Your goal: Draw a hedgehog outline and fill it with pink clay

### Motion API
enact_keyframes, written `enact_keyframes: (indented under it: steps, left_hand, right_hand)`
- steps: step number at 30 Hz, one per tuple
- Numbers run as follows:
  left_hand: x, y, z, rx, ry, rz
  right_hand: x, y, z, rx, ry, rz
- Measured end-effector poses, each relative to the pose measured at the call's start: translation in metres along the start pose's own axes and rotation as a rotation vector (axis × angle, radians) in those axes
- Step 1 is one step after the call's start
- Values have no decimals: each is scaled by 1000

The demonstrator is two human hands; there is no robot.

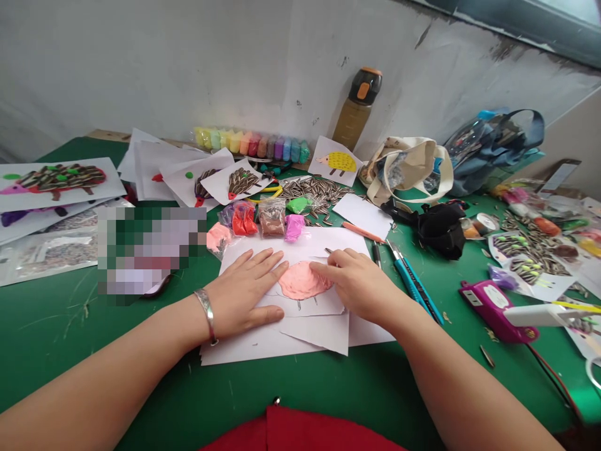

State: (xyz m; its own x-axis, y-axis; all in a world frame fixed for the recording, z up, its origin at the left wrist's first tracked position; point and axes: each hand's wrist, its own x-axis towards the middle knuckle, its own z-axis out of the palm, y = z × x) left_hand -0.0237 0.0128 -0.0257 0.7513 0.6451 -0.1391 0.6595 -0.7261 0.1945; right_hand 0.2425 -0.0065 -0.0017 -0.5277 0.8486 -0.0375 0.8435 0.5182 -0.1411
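Observation:
Pink clay (303, 280) lies flattened in a rounded shape on a sheet of white paper (277, 324), with short drawn legs below it. My left hand (248, 288) rests flat on the paper at the clay's left edge, fingers spread, a silver bracelet on the wrist. At the clay's upper right, my right hand (350, 275) has its index finger on the clay and the other fingers curled; a thin dark tip shows by the fingers, but what it belongs to is unclear. More white sheets lie underneath.
Bagged clay (272, 218), sunflower seeds (312, 193) and seed-covered pictures (241, 180) lie behind the paper. To the right are a teal cutter (416, 282), an orange pen (362, 232), a black pouch (441, 228) and a magenta device (498, 310). A bottle (357, 109) leans against the wall.

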Motion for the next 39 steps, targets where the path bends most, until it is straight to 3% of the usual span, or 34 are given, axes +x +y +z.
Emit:
enact_keyframes:
  steps: [9,20,26,31,39]
  left_hand:
    - [1,-4,2,-16,-11,13]
    - [-1,1,2,4,33,-12]
    - [0,1,-2,-39,-21,2]
    - [2,2,-6,-80,-57,-27]
    - [3,5,-6,-127,-40,-60]
  right_hand:
    - [7,-5,7,-31,49,1]
    - [13,-8,7,-99,20,-22]
    - [8,-10,8,-23,56,-7]
    - [6,-28,6,17,123,-96]
    - [16,-61,3,-1,88,-142]
